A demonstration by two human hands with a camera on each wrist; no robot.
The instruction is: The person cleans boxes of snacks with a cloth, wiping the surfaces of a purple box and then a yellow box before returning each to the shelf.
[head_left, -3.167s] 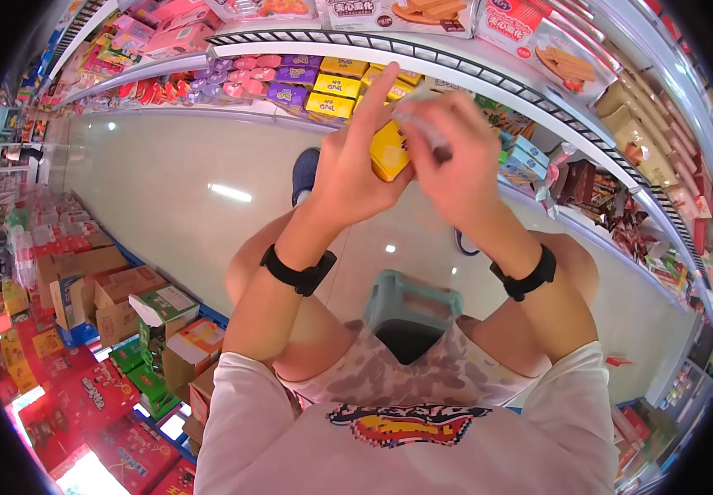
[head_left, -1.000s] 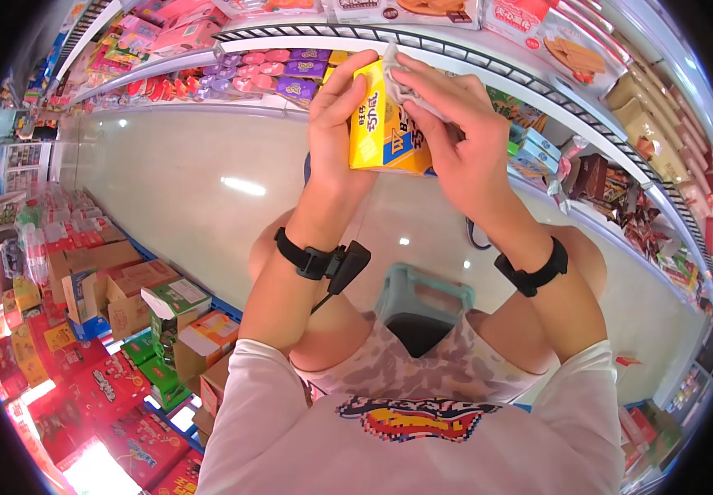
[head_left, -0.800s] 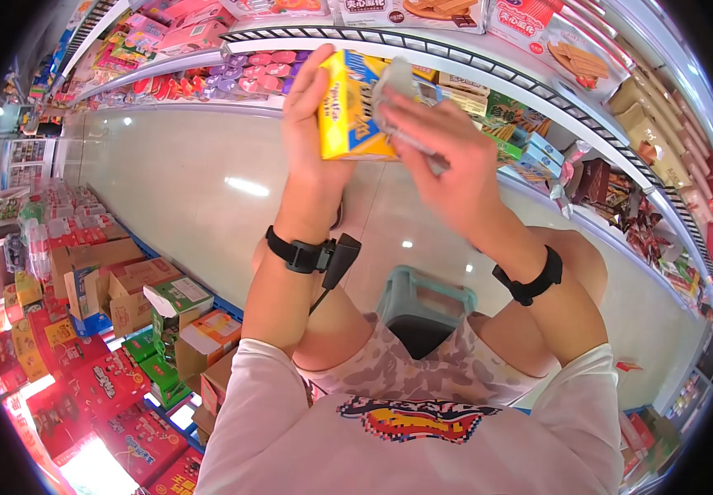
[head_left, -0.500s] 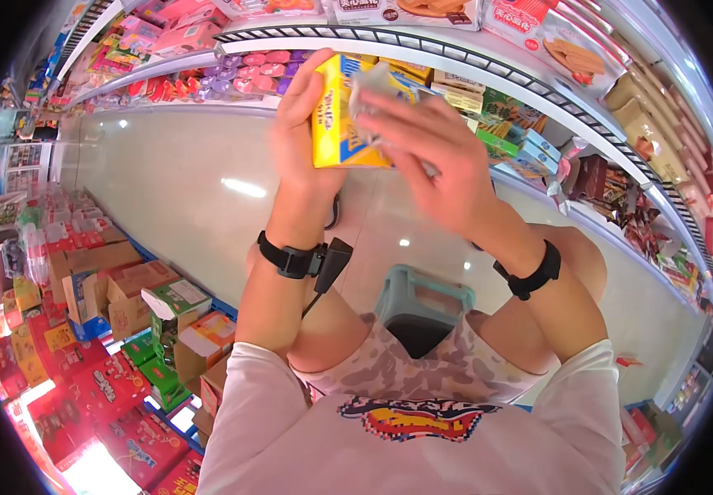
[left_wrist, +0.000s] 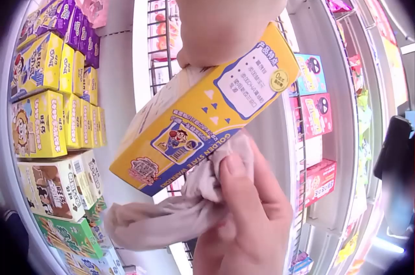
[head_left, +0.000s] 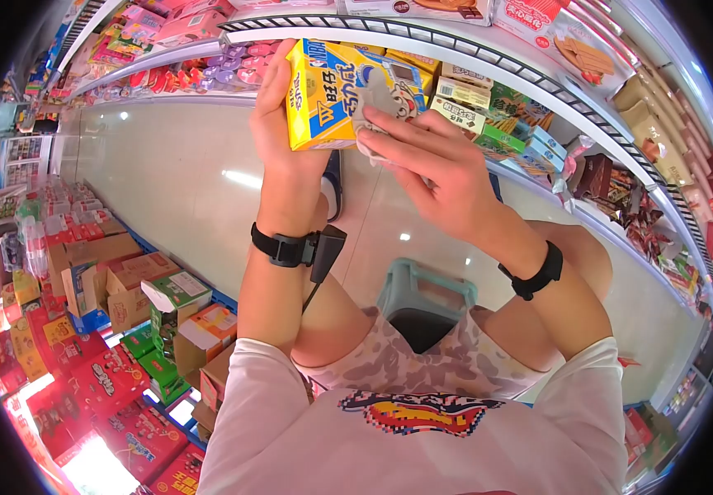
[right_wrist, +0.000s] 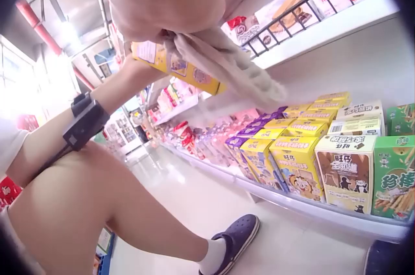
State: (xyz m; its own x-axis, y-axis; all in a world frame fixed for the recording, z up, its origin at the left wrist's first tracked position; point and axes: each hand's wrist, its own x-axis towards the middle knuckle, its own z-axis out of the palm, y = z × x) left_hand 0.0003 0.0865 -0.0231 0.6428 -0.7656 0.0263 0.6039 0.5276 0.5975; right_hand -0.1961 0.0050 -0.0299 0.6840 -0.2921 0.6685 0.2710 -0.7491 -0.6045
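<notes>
A yellow and blue box (head_left: 323,95) is gripped at its left side by my left hand (head_left: 280,136), its printed front turned up. Bunched in my right hand (head_left: 439,165), a greyish-white cloth (head_left: 375,115) lies against the right part of the box front. The left wrist view shows the box (left_wrist: 207,109) tilted, with the cloth (left_wrist: 175,213) pinched under the thumb of the right hand (left_wrist: 249,223) along its lower edge. In the right wrist view the cloth (right_wrist: 227,67) hangs beside the box (right_wrist: 178,67).
Rows of yellow boxes (right_wrist: 298,161), a brown-and-white box (right_wrist: 347,171) and green boxes (right_wrist: 395,174) line the lower shelf. A black wire rail (head_left: 422,43) edges the shelf above. A teal stool (head_left: 398,289) stands between the legs; opened cartons (head_left: 129,280) are at the left.
Both hands and the box have shifted left from their earlier place near the middle. The box's front now faces up more fully, and the cloth has moved over it.
</notes>
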